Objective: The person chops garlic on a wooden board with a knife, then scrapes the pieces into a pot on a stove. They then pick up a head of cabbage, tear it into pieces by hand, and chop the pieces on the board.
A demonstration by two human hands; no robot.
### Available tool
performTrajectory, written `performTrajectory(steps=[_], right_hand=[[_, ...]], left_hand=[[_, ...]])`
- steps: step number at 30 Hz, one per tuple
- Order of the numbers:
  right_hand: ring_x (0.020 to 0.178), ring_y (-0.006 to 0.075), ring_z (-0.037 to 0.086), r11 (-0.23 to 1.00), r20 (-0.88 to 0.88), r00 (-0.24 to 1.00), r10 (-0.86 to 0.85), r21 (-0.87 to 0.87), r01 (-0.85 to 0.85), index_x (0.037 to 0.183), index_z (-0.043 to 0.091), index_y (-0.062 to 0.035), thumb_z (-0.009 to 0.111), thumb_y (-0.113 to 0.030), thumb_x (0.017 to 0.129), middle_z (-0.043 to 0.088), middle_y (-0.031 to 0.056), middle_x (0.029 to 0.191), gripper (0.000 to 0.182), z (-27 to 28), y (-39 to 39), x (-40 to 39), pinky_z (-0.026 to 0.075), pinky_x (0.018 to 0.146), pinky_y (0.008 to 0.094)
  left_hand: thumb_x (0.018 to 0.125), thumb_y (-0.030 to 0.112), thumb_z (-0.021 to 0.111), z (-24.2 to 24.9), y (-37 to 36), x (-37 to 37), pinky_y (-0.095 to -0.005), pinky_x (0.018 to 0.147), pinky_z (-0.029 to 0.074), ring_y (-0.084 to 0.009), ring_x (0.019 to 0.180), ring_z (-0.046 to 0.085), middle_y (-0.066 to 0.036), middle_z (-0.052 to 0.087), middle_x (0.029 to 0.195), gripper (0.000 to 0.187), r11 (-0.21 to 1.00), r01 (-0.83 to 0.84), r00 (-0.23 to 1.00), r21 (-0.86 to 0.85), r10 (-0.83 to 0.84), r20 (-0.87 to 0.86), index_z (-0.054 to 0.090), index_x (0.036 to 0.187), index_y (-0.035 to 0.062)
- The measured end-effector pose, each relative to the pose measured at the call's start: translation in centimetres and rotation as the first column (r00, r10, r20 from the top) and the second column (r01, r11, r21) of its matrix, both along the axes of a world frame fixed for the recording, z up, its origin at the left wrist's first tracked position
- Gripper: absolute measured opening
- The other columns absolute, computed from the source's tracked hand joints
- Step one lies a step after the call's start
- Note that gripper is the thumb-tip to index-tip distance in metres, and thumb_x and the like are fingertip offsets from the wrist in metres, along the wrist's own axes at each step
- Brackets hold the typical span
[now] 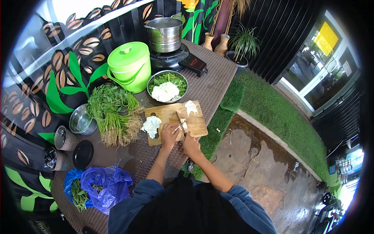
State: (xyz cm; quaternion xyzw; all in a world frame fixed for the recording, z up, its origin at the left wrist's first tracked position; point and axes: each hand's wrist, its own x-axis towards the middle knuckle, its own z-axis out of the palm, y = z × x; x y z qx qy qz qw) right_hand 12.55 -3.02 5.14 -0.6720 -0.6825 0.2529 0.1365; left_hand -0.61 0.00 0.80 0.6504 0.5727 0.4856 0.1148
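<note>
My right hand (191,144) is closed around the handle of a kitchen knife (179,121), whose blade points away from me over a wooden cutting board (165,112). Close to the blade, my left hand (170,136) has its fingers bent and pressed together on a small white piece of food. Small chopped white bits (184,124) lie right beside the blade. A larger ruffled white piece (151,126), perhaps mushroom, rests over the board's left end. Another white piece (191,108) sits at the far right of the board.
Behind the board stands a metal bowl (187,93) of cut greens and white pieces. A green lidded bucket (129,66), steel pot (165,37) on a burner, rooted leafy greens (117,113), metal basin (82,120), black lid (83,154) and blue plastic bag (107,185) share the table.
</note>
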Motion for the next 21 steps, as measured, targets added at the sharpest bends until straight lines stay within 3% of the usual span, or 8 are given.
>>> performTrajectory(steps=[3, 6, 10, 16, 18, 21], right_hand=[[0.095, 0.0469, 0.068, 0.998, 0.027, 0.999, -0.018, -0.054, 0.020, 0.113, 0.047, 0.0035, 0.047, -0.028, 0.100, 0.067, 0.0328, 0.097, 0.034, 0.1, 0.3, -1.0, 0.055, 0.083, 0.0539], [0.095, 0.0466, 0.068, 0.999, 0.016, 1.000, 0.014, -0.037, -0.014, 0.111, 0.048, 0.0036, 0.047, -0.026, 0.099, 0.067, 0.0337, 0.097, 0.032, 0.8, 2.2, -0.7, 0.056, 0.082, 0.0533], [0.093, 0.0497, 0.066, 0.997, 0.014, 0.998, 0.066, -0.045, -0.065, 0.111, 0.046, 0.0042, 0.048, -0.032, 0.101, 0.066, 0.0337, 0.094, 0.037, -0.3, 2.2, -0.2, 0.054, 0.080, 0.0563], [0.093, 0.0504, 0.066, 1.000, -0.014, 1.000, -0.016, 0.023, 0.016, 0.111, 0.046, 0.0056, 0.049, -0.030, 0.100, 0.065, 0.0343, 0.096, 0.037, -0.8, 2.0, -1.2, 0.054, 0.080, 0.0558], [0.094, 0.0511, 0.065, 0.998, -0.032, 0.999, 0.023, -0.060, -0.025, 0.110, 0.047, 0.0045, 0.049, -0.029, 0.100, 0.064, 0.0354, 0.100, 0.035, 0.0, 3.0, -0.5, 0.053, 0.081, 0.0575], [0.092, 0.0477, 0.068, 0.996, 0.016, 0.996, 0.083, 0.010, -0.083, 0.110, 0.047, 0.0060, 0.047, -0.025, 0.100, 0.067, 0.0339, 0.094, 0.033, 1.0, 1.8, 0.1, 0.055, 0.081, 0.0548]], left_hand=[[0.081, 0.007, 0.072, -0.3, 0.3, -0.2, -0.0438, 0.098, 0.047, -0.0321, 0.093, 0.062, -0.013, 0.070, 0.091, 0.016, 0.997, 0.014, 1.000, 0.078, -0.013, -0.023, 0.075, 0.095, 0.0003], [0.082, 0.007, 0.072, -0.4, 0.2, -0.1, -0.0456, 0.106, 0.044, -0.0318, 0.094, 0.064, -0.013, 0.071, 0.092, 0.015, 0.999, 0.016, 1.000, 0.038, -0.016, 0.006, 0.075, 0.095, 0.0004], [0.082, 0.006, 0.072, -0.4, 0.3, -0.3, -0.0454, 0.106, 0.044, -0.0309, 0.094, 0.064, -0.013, 0.072, 0.093, 0.015, 0.999, 0.016, 1.000, 0.035, -0.016, 0.015, 0.076, 0.095, 0.0009], [0.081, 0.007, 0.072, -0.4, 0.4, -0.2, -0.0456, 0.108, 0.042, -0.0297, 0.093, 0.065, -0.013, 0.073, 0.093, 0.014, 0.998, 0.014, 1.000, 0.054, -0.015, 0.023, 0.076, 0.094, 0.0008], [0.079, 0.004, 0.074, -0.4, 0.3, -0.1, -0.0446, 0.105, 0.044, -0.0296, 0.092, 0.065, -0.013, 0.073, 0.092, 0.014, 0.999, 0.002, 1.000, 0.046, -0.003, 0.028, 0.076, 0.092, -0.0002], [0.080, 0.005, 0.073, -0.4, 0.3, -0.1, -0.0448, 0.107, 0.043, -0.0289, 0.093, 0.066, -0.013, 0.073, 0.092, 0.013, 0.999, -0.003, 1.000, 0.043, 0.002, 0.021, 0.076, 0.091, 0.0003]])
